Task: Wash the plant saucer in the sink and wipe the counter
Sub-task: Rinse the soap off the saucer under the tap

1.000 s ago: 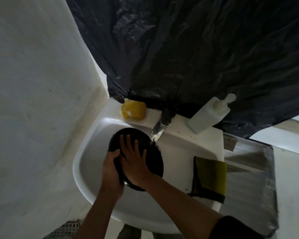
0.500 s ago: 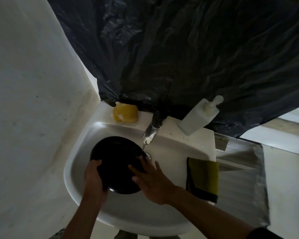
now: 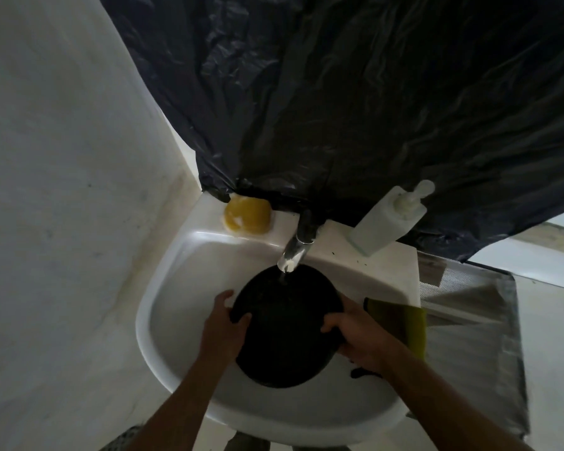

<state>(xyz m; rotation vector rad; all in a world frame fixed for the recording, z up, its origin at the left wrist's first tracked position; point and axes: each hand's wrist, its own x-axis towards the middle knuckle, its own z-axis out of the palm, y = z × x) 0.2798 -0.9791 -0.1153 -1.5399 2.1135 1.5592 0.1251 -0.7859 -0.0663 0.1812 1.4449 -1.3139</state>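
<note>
A round black plant saucer [image 3: 287, 323] is held over the white sink [image 3: 173, 288], its far edge under the tap [image 3: 297, 252], which runs water onto it. My left hand [image 3: 223, 330] grips the saucer's left rim. On the right rim, my right hand [image 3: 360, 336] grips it with the thumb on top. Both hands hold it tilted above the basin.
A yellow sponge [image 3: 248, 213] lies on the sink's back-left ledge. A white soap pump bottle [image 3: 388, 219] stands back right. A yellow-green cloth [image 3: 411, 323] lies on the right ledge, beside a grey foil-covered surface [image 3: 469, 336]. Black plastic sheeting [image 3: 339, 109] hangs behind. A wall stands on the left.
The right hand, which was rubbing the saucer's face and then lifted off, now grips its right rim. The saucer has shifted right, under the running tap.
</note>
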